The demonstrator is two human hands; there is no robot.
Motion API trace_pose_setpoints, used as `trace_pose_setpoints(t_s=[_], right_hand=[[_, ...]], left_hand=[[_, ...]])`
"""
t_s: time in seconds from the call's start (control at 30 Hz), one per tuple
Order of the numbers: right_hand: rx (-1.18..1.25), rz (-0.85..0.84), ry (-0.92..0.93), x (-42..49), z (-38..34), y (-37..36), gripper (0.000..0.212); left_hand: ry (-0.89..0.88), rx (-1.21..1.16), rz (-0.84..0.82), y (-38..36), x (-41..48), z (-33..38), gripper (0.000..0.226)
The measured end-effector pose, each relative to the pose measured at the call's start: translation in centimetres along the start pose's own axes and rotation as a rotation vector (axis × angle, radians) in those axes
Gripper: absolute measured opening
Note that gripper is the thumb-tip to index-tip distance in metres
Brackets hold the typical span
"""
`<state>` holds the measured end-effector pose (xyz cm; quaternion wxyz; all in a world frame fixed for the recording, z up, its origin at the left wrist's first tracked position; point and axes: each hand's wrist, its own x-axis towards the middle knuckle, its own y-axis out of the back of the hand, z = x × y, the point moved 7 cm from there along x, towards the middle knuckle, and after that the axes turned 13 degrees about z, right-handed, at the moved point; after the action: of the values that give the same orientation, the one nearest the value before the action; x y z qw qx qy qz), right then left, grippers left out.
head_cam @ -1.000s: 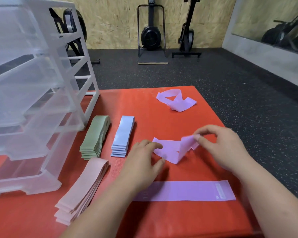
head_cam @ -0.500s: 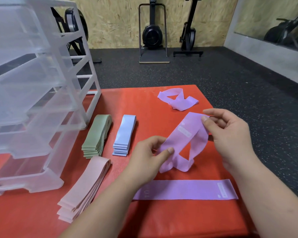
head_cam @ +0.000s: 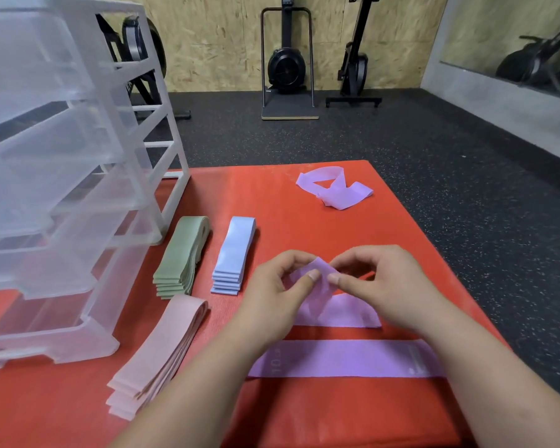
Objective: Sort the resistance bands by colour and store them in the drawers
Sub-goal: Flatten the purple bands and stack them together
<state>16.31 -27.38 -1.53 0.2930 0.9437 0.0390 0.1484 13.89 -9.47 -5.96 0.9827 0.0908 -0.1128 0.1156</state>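
Both hands met over the red tabletop (head_cam: 304, 205), the left hand (head_cam: 272, 305) and right hand (head_cam: 379, 292) each with fingers (head_cam: 311, 275) clamped on one purple band (head_cam: 333, 310), its top edge pinched between them. Just below the fingers lay a flat purple band (head_cam: 346, 358); well beyond them, a crumpled purple band (head_cam: 335, 187). To their left sat the blue stack (head_cam: 233, 255), green stack (head_cam: 180, 257), pink stack (head_cam: 160, 354) and clear drawers (head_cam: 55, 176).
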Motion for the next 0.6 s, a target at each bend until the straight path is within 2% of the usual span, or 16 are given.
trace_pose_setpoints(t_s=[0.07, 0.2, 0.3, 0.43, 0.5, 0.57, 0.6], right_hand=[[-0.053, 0.04, 0.032, 0.0, -0.2, 0.2, 0.01], [-0.18, 0.292, 0.184, 0.3, -1.6, 2.4, 0.017], [-0.068, 0.392, 0.156, 0.1, -2.4, 3.8, 0.018], [0.006, 0.395, 0.128, -0.2, -2.9, 4.2, 0.022], [0.145, 0.351, 0.09, -0.3, -3.1, 4.0, 0.019], [0.33, 0.322, 0.073, -0.3, -3.8, 3.9, 0.007], [0.417, 0.304, 0.061, -0.4, -4.1, 3.9, 0.008]], left_hand=[[0.004, -0.013, -0.006, -0.1, -0.2, 0.3, 0.017], [0.031, -0.042, 0.077, 0.6, 0.2, 0.4, 0.016], [0.011, -0.005, 0.143, 1.2, 0.3, 0.8, 0.019], [-0.055, 0.032, 0.218, 1.6, 0.3, 1.5, 0.019], [-0.087, 0.02, 0.246, 1.7, 0.2, 2.1, 0.02], [-0.113, -0.021, 0.264, 1.9, 0.1, 2.8, 0.023], [-0.131, -0.044, 0.255, 2.0, 0.1, 3.3, 0.025]])
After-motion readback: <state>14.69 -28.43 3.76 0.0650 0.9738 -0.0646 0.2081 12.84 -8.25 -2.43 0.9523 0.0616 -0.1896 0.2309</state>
